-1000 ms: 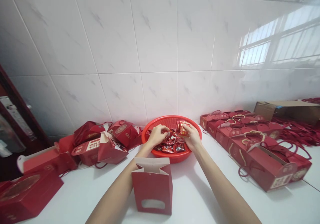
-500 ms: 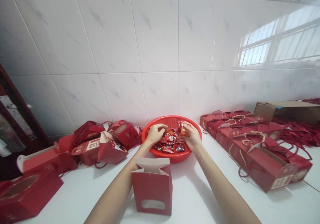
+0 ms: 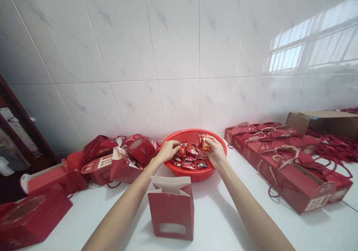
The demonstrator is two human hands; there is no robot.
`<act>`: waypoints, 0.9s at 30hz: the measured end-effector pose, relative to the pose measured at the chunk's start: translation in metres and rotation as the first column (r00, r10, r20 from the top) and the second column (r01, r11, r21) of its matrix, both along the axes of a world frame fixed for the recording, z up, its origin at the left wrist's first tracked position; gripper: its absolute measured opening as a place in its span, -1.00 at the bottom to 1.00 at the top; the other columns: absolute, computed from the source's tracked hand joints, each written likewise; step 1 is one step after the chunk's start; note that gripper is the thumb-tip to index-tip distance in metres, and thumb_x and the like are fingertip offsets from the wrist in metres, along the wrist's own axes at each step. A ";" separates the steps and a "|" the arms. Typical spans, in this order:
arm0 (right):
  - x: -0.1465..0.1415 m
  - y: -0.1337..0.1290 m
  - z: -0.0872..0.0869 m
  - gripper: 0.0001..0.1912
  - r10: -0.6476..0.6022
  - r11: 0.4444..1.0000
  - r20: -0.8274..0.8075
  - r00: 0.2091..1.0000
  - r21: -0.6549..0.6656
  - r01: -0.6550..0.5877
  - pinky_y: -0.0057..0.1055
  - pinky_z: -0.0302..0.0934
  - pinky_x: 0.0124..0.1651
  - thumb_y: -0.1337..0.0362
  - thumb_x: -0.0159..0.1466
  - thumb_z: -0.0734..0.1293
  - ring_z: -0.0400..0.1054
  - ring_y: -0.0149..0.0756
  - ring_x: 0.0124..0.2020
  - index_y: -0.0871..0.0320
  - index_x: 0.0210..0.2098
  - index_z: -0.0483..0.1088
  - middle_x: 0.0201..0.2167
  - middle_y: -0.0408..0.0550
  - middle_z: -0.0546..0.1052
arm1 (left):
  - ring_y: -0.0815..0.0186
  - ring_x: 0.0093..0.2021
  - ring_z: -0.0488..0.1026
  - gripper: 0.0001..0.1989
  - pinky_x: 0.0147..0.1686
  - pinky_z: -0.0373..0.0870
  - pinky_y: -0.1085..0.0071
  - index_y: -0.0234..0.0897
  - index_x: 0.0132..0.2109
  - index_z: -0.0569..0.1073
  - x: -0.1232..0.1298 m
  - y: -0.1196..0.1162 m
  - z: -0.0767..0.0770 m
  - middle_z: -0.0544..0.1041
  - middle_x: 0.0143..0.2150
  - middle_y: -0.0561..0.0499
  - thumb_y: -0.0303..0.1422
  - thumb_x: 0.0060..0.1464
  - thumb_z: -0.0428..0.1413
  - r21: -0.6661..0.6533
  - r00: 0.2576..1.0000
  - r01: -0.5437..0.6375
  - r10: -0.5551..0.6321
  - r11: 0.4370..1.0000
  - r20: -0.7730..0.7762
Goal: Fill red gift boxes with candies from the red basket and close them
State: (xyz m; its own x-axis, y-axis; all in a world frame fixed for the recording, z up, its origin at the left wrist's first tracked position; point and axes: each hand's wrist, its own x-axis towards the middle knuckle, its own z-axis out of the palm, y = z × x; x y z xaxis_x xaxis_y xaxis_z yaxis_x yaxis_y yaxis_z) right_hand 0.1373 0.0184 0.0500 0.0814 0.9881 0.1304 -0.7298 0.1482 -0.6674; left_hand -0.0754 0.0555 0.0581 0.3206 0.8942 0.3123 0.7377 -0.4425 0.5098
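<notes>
A red plastic basket [image 3: 195, 176] stands against the wall with several wrapped candies [image 3: 190, 157] in it. My right hand [image 3: 216, 152] is closed around red-and-gold candy packets [image 3: 205, 143] over the basket's right side. Over the left rim, my left hand [image 3: 169, 150] has its fingers curled together at the edge of the candies; whatever they may hold is hidden. Between my forearms an open red gift box [image 3: 172, 212] stands upright on the white table, with a pale inside and an oval cut-out low on its front.
Closed red gift boxes [image 3: 291, 182] with rope handles stand in rows at right. Behind them are a cardboard box [image 3: 299, 122] and a heap of dark red cords [image 3: 335, 146]. More red boxes [image 3: 58, 180] lie jumbled at left. A tiled wall [image 3: 179, 105] bounds the back.
My left hand has shifted slightly left and down toward the basket's left rim, its fingers lower. My right hand stays nearly in place with the packets. The view has shifted a little.
</notes>
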 end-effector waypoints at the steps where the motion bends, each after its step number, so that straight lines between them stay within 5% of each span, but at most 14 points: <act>1: 0.000 0.000 0.000 -0.78 0.001 1.000 0.004 1.000 0.000 -0.001 -0.45 0.36 -0.46 0.33 -0.12 0.57 0.46 -0.31 -0.47 0.15 -0.48 0.50 -0.50 -0.14 0.60 | 0.28 -0.39 0.46 -0.77 -0.29 0.34 0.42 -0.27 -0.46 0.48 0.000 0.001 -0.001 0.53 -0.50 0.05 -0.35 0.11 0.03 0.009 1.000 -0.012 0.012 1.000 0.005; 8: 0.000 0.000 -0.001 -0.79 -0.008 1.000 0.038 0.999 -0.001 0.008 -0.41 0.37 -0.38 0.32 -0.10 0.56 0.46 -0.30 -0.44 0.15 -0.49 0.50 -0.49 -0.14 0.59 | 0.31 -0.48 0.40 -0.76 -0.38 0.28 0.42 -0.25 -0.52 0.41 -0.002 0.000 -0.004 0.45 -0.57 0.09 -0.36 0.11 0.03 0.046 0.998 -0.065 0.063 0.997 0.027; 11: 0.000 0.000 -0.001 -0.79 -0.007 1.000 0.047 0.999 0.009 0.006 -0.40 0.38 -0.37 0.31 -0.09 0.56 0.46 -0.30 -0.45 0.15 -0.49 0.49 -0.50 -0.15 0.59 | 0.28 -0.41 0.44 -0.89 -0.32 0.33 0.41 -0.25 -0.36 0.49 0.000 0.001 -0.006 0.49 -0.51 0.08 -0.45 0.03 0.07 0.061 0.998 -0.067 0.066 0.996 0.025; 19: -0.002 -0.001 -0.002 -0.78 -0.033 0.999 0.044 0.998 0.026 0.032 -0.41 0.37 -0.35 0.30 -0.10 0.56 0.46 -0.31 -0.43 0.14 -0.47 0.50 -0.48 -0.16 0.60 | 0.34 -0.37 0.45 -0.42 -0.21 0.44 0.41 -0.16 0.10 0.47 0.003 -0.001 -0.005 0.49 -0.26 0.08 -0.57 -0.13 0.17 0.046 0.999 0.048 -0.047 0.998 -0.026; 27: -0.001 -0.001 -0.003 -0.74 0.000 0.999 0.074 0.997 0.039 -0.003 -0.44 0.35 -0.41 0.29 -0.11 0.57 0.46 -0.35 -0.48 0.14 -0.44 0.49 -0.50 -0.18 0.58 | 0.23 -0.34 0.47 -0.87 -0.27 0.40 0.40 -0.20 -0.40 0.59 0.005 0.004 -0.005 0.49 -0.34 0.02 -0.42 -0.22 0.32 -0.038 0.985 0.120 -0.124 0.992 -0.119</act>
